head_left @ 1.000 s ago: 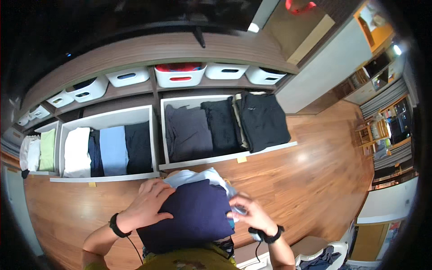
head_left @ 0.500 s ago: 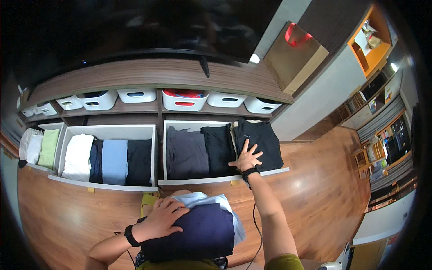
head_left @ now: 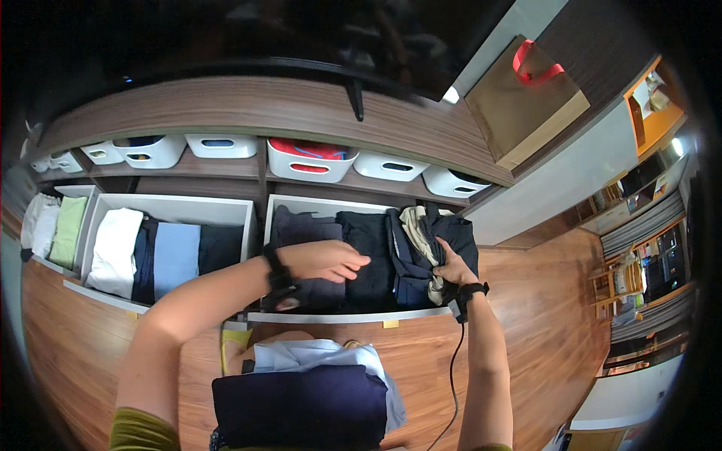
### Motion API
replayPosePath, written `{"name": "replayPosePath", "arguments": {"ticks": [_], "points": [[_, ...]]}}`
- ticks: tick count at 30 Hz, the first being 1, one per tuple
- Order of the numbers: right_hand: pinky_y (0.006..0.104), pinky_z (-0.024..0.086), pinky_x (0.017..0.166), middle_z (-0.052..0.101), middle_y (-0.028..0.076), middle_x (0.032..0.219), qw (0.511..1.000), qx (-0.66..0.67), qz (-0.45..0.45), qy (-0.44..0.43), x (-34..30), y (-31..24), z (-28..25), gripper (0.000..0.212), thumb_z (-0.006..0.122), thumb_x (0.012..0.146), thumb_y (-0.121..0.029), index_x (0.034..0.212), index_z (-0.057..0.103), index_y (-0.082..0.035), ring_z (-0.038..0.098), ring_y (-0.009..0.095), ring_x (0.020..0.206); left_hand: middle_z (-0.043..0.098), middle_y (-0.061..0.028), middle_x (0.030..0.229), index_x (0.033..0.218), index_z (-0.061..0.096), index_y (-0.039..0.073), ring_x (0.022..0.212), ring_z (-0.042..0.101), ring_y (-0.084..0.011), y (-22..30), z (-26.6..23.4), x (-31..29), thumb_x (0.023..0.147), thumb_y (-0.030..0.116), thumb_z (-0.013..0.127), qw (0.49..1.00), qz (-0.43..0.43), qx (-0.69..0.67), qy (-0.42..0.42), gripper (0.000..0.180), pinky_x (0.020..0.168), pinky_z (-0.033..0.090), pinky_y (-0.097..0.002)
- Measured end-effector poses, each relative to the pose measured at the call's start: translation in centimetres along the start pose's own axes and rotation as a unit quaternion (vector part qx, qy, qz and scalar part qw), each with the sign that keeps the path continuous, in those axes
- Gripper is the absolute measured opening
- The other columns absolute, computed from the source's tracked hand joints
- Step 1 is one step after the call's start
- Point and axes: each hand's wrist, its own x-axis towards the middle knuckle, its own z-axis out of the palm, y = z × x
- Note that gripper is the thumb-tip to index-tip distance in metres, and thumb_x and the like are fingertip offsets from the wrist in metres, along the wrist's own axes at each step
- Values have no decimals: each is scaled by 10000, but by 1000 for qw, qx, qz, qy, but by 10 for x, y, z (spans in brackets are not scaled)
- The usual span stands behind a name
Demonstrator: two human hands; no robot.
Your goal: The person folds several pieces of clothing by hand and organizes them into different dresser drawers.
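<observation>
An open white drawer (head_left: 331, 317) holds folded dark clothes standing on edge. My right hand (head_left: 453, 267) grips the right-hand bundle, a dark garment (head_left: 407, 252) with a beige piece showing, and tips it up. My left hand (head_left: 325, 260) reaches over the drawer and rests flat on a dark grey folded garment (head_left: 297, 229) at its left side, fingers stretched toward the black folded piece (head_left: 367, 255) in the middle. Both wrists wear black bands. On my lap lies a folded navy garment (head_left: 301, 406) on top of a light blue one (head_left: 316, 353).
A second open drawer (head_left: 105, 293) to the left holds white, light blue and dark folded clothes. White bins (head_left: 312, 161) line the shelf above. A brown paper bag with red handles (head_left: 526, 98) stands at the upper right. The floor is wood.
My left hand left the navy pile on my lap and reached into the drawer. My right hand closed on the right-hand clothes and lifted them.
</observation>
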Motion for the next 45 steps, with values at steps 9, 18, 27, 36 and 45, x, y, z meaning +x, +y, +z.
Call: {"name": "replayPosePath", "arguments": {"ticks": [9, 18, 27, 36, 45], "points": [[264, 420, 899, 590, 37, 1149, 947, 316, 35, -50, -11, 41, -57, 609, 677, 706, -42, 1278, 472, -7, 526, 135, 1012, 271, -262, 1437, 1409, 227, -49, 1309, 335, -371, -35, 11, 177, 904, 464, 507, 996, -76, 43, 9, 773, 1058, 297, -464], [411, 471, 887, 596, 302, 1038, 998, -37, -8, 44, -33, -21, -13, 768, 667, 696, -71, 1391, 343, -109, 562, 421, 1028, 320, -159, 1437, 1421, 279, 58, 1281, 376, -323, -24, 52, 186, 834, 697, 427, 983, -32, -93, 156, 881, 1044, 329, -454], [321, 272, 1087, 313, 249, 1436, 978, 165, -55, -116, -56, -19, -18, 978, 758, 740, -285, 1455, 150, -9, 320, 306, 1340, 507, -177, 1260, 1343, 373, 2, 1158, 513, -278, -1, 73, 190, 813, 644, 545, 989, 42, -140, 12, 850, 994, 391, -447], [266, 468, 838, 584, 64, 1048, 936, 344, 31, 70, -93, 17, -17, 284, 560, 854, 2, 1136, 529, -7, 564, 148, 974, 583, -274, 999, 1156, 259, -37, 930, 615, -388, -22, 96, 236, 663, 179, 683, 936, 119, 79, 322, 685, 822, 486, -383], [459, 553, 762, 489, 288, 1270, 648, 723, 89, -220, -165, -11, -8, 979, 346, 739, -824, 1200, 507, 24, 535, 442, 1115, 487, -122, 993, 1242, 213, 45, 718, 561, -168, 90, 113, 195, 807, 109, 593, 967, 143, -151, 149, 580, 437, 436, -271]]}}
